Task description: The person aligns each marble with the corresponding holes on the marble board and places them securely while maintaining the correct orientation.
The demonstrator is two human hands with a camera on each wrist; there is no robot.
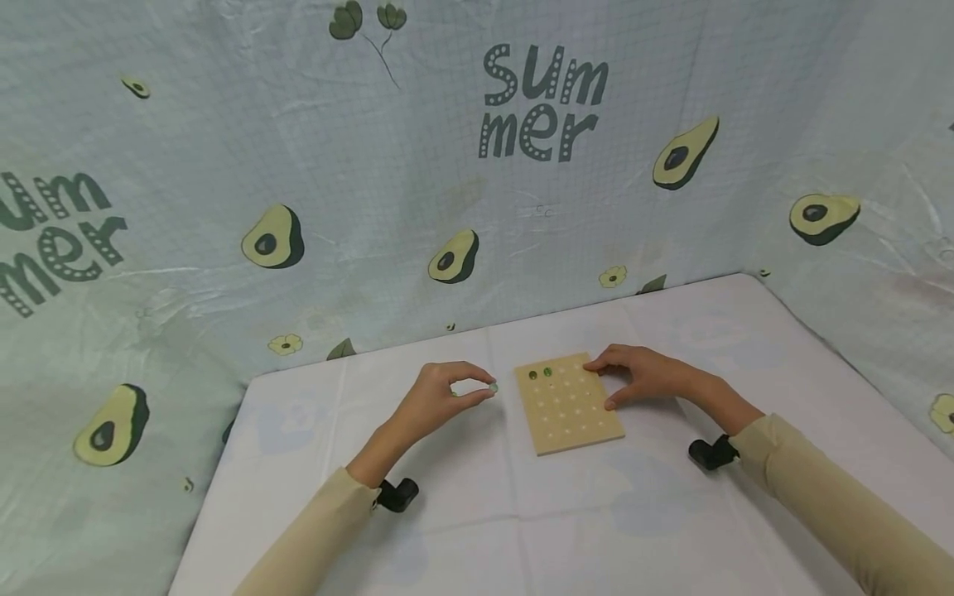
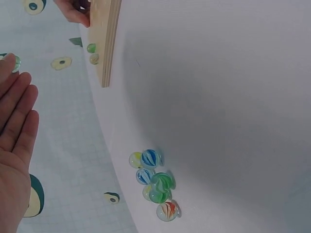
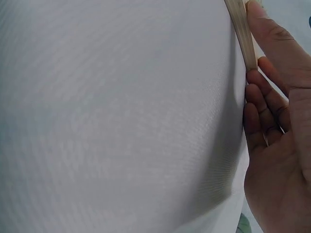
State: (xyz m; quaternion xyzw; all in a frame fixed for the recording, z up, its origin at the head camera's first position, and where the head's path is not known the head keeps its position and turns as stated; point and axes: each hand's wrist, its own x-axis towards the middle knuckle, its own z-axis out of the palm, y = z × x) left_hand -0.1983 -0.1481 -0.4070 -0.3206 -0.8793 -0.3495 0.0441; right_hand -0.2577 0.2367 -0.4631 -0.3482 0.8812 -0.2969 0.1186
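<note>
My left hand (image 1: 438, 396) pinches a small clear marble (image 1: 493, 386) between thumb and index fingertip, just above the table. In the left wrist view the marble (image 2: 17, 63) looks greenish, partly covered by the thumb. To its right lies a flat wooden board (image 1: 570, 414) with rows of small round hollows. Two green-looking marbles (image 1: 547, 372) sit side by side in hollows at its far left corner. My right hand (image 1: 647, 374) holds the board by its right edge, thumb and fingers against it. The right wrist view shows the board's layered edge (image 3: 241, 34) at the fingers.
Several loose glass marbles (image 2: 163, 182), with blue, green, yellow and red swirls, lie clustered on the white-covered table (image 1: 477, 530). In the head view the left hand mostly hides them. A patterned cloth (image 1: 373, 182) hangs behind the table and along its sides.
</note>
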